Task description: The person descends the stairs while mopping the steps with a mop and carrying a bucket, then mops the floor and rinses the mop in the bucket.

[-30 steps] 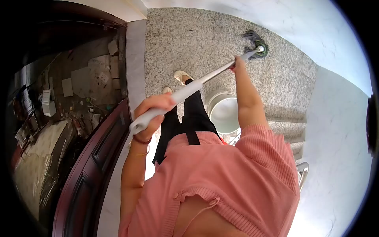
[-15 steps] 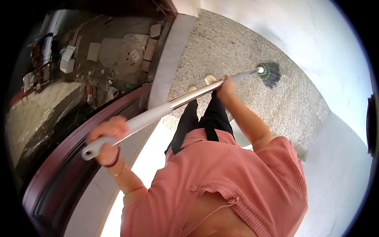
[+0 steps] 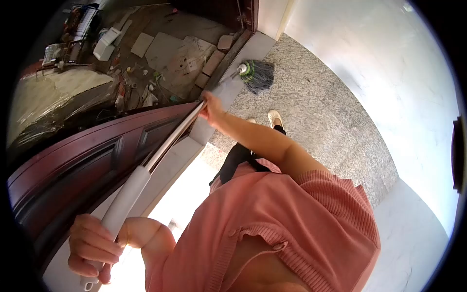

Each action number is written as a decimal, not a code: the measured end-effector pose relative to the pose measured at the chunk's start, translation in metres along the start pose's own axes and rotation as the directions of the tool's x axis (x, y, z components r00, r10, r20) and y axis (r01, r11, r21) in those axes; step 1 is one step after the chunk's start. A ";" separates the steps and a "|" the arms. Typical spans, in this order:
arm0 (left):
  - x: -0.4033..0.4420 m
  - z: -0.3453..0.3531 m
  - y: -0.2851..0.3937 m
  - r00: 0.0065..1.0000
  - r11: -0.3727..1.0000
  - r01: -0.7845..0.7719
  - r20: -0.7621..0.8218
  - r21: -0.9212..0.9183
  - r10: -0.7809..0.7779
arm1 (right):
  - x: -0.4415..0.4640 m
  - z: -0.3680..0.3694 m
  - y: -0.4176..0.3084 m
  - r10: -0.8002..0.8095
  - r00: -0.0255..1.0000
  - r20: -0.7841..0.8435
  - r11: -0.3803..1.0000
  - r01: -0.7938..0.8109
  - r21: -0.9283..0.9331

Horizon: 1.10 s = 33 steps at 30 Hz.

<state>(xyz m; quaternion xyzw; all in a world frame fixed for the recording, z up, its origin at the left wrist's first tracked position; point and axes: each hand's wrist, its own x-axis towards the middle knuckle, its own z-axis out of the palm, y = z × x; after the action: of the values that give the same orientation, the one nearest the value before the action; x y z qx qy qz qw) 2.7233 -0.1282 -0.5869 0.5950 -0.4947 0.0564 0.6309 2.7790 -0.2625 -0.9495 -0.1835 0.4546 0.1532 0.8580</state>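
A mop (image 3: 125, 202) with a pale grip and a metal pole runs slantwise from the lower left toward the doorway. My left hand (image 3: 92, 243) is wrapped round its grip near the looped end. Farther along the pole, my right hand (image 3: 210, 111) grips it with the arm stretched across my body. The grey and green strands of the mop head (image 3: 259, 76) lie on the speckled floor beside the grey threshold strip (image 3: 258, 47).
A dark red door (image 3: 87, 151) stands along the left. Past the threshold, boards, loose rubble and a plastic-wrapped stack (image 3: 58, 97) fill a dim area. A pale wall (image 3: 360, 63) curves round the right, and my light shoes (image 3: 275, 119) are on the speckled floor (image 3: 326, 121).
The mop head has swung from the right side of the floor leftward to the threshold. My right hand moved left and forward, while my left hand came down and closer to my body.
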 end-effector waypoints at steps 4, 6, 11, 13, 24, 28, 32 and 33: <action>-0.004 0.030 -0.017 0.988 0.972 -0.054 -0.150 -0.229 0.019 | 0.038 -0.001 -0.017 0.009 0.997 0.079 0.916 -0.040 0.398; -0.011 0.028 -0.022 0.973 0.960 -0.106 -0.227 -0.259 0.046 | 0.052 -0.005 -0.022 0.065 0.995 0.071 0.891 -0.089 0.445; -0.012 0.028 -0.033 0.963 0.991 0.024 -0.263 -0.135 -0.059 | 0.062 -0.004 -0.028 0.054 0.978 0.199 0.884 -0.140 0.445; -0.008 0.027 -0.030 0.980 0.998 0.034 -0.194 -0.052 -0.043 | 0.059 -0.012 -0.026 0.028 0.984 0.176 0.882 -0.107 0.458; 0.030 0.004 -0.065 0.949 0.857 0.113 -0.202 -0.503 -0.243 | -0.024 -0.109 -0.043 -0.229 0.972 0.045 0.839 0.174 0.516; 0.027 0.056 -0.100 0.933 0.767 0.175 -0.146 -0.617 -0.330 | -0.044 -0.189 -0.054 -0.300 0.944 -0.140 0.798 0.328 0.506; 0.010 0.124 -0.130 0.926 0.733 0.263 -0.048 -0.627 -0.374 | -0.067 -0.276 -0.067 -0.351 0.872 -0.342 0.695 0.487 0.529; 0.005 0.146 -0.136 0.920 0.706 0.296 -0.008 -0.644 -0.393 | -0.068 -0.301 -0.071 -0.337 0.855 -0.393 0.673 0.511 0.535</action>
<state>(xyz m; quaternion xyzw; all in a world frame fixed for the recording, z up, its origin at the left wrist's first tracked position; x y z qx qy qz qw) 2.7343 -0.2876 -0.7067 0.4251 -0.3175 -0.1885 0.8264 2.5544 -0.4685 -1.0364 -0.0102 0.5319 -0.2364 0.8131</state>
